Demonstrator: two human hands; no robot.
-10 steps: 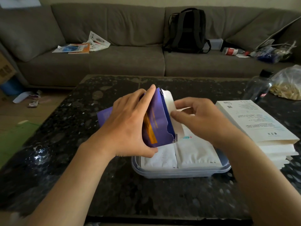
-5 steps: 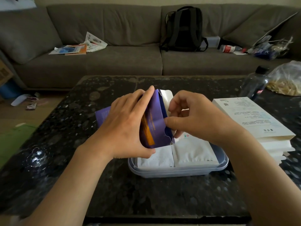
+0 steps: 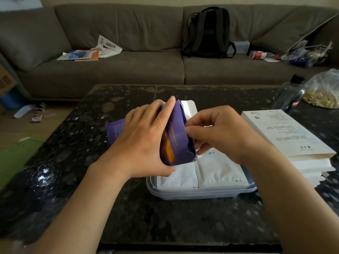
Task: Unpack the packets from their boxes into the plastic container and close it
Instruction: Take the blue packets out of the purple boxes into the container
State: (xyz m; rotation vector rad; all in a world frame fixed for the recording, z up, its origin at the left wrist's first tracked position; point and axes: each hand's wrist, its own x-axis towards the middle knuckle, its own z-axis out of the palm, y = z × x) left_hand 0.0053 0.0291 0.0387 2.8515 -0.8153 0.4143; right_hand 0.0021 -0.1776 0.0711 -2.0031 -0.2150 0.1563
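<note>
Stack of white boxes (image 3: 286, 136) flanks the plastic container (image 3: 201, 194) on the right, a bottle (image 3: 289, 94) behind. The left hand (image 3: 143, 143) grips the purple box (image 3: 174, 142) over the container's white packets (image 3: 218, 171), hiding its far rim. The right hand (image 3: 225, 132) pinches the box's mouth, closer in than before.

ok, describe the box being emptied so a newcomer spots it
On the dark table, find the plastic container of white packets. Above it the left hand grips the box, right hand at its opening. It's purple with an orange stripe; the stacked boxes are white.
</note>
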